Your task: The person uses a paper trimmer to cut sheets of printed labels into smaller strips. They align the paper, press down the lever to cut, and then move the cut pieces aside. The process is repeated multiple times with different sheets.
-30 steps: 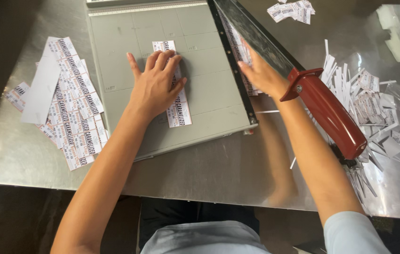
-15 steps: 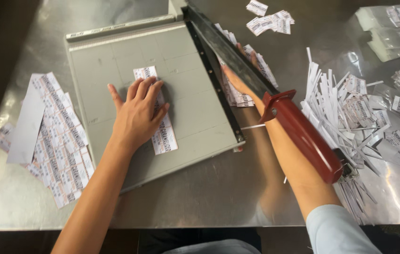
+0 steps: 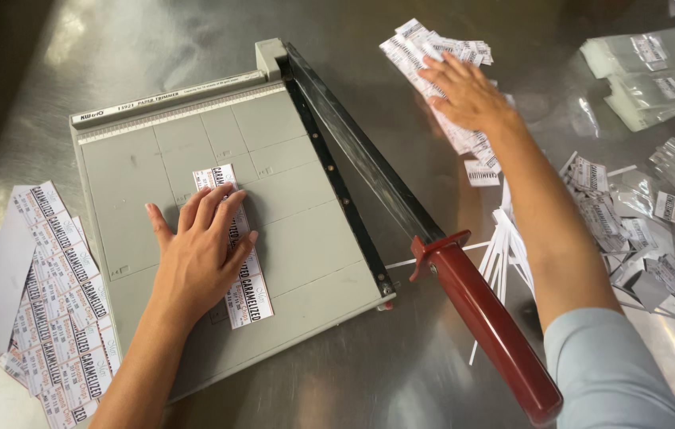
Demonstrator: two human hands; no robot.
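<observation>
A grey paper trimmer (image 3: 305, 238) lies on a steel table, its blade arm lowered and its dark red handle (image 3: 492, 330) pointing toward me. My left hand (image 3: 198, 254) lies flat, fingers spread, on a narrow strip of printed labels (image 3: 243, 298) on the trimmer's bed. To the right of the blade, my right hand (image 3: 468, 95) rests palm down on a loose stack of cut label strips (image 3: 433, 52) on the table. Neither hand grips anything.
Uncut label sheets (image 3: 55, 318) fan out left of the trimmer. White paper offcuts (image 3: 508, 246) lie right of the handle. Cut labels and small clear bags (image 3: 655, 206) are scattered at the right, with stacked clear bags (image 3: 643, 67) at the far right.
My right hand slid the cut strips away from the blade to the far right of the table. The blade arm came down. My left hand stayed on the strip.
</observation>
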